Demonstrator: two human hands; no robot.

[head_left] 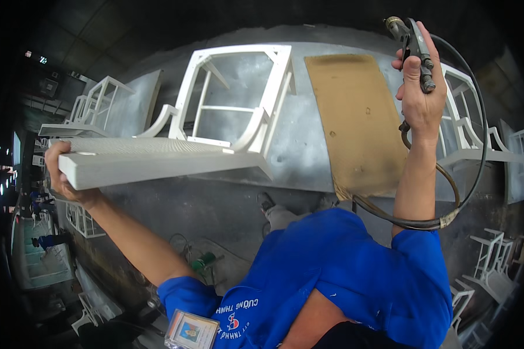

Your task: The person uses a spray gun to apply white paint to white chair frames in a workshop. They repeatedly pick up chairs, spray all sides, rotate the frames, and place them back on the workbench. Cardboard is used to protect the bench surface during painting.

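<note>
A white chair [183,96] lies tipped on a grey metal-topped table, its open seat frame facing up and its wide, finely ribbed back panel [157,163] jutting toward me. My left hand [64,174] grips the end of that panel at its left corner. Raised at the upper right, my right hand [423,110] is wrapped round a spray gun [418,55]. Its fingers are partly hidden behind the gun. A dark hose [476,180] loops from the gun down past my right forearm and back toward my waist.
A brown cardboard sheet [361,122] lies on the metal tabletop [303,145] right of the chair. More white chairs [463,119] stand to the right, with others at far left and lower right. Near my left elbow, a green device [204,260] and hoses lie on the floor.
</note>
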